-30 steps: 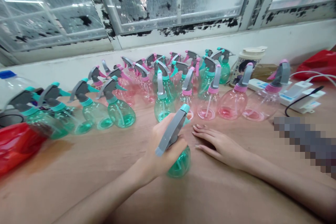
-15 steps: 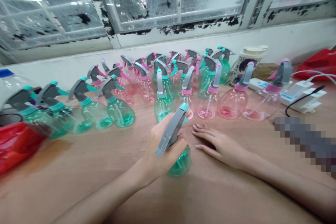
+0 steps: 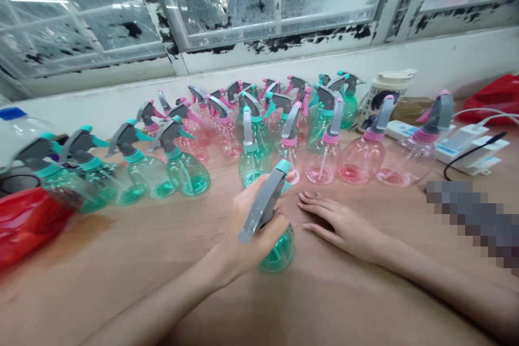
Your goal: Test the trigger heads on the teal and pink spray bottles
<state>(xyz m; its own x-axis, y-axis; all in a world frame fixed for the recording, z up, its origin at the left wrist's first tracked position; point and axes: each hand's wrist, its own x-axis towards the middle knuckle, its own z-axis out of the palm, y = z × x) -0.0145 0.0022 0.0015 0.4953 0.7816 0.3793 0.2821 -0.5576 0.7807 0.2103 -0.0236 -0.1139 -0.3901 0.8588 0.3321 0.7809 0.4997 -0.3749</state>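
My left hand (image 3: 253, 227) is wrapped round the neck of a green spray bottle (image 3: 279, 254) near the middle of the table. The bottle has a grey trigger head with a turquoise nozzle, and its neck is hidden by my fingers. Palm down on the wood, my right hand (image 3: 338, 224) lies just right of the bottle with fingers stretched out, holding nothing. Beyond my hands stand more spray bottles, among them a green one (image 3: 253, 167) and a pink one (image 3: 360, 162). Several green bottles, one of them here (image 3: 188, 173), form a row at the left.
A red plastic bag (image 3: 30, 227) lies at the left edge, and another red bag (image 3: 492, 100) is at the far right. Beside the pink bottles are a power strip with plugs (image 3: 472, 146) and a patterned cup (image 3: 381, 97). Windows (image 3: 275, 0) rise behind the table.
Both hands and the held spray bottle keep their places. Only the camera's view has shifted very slightly.
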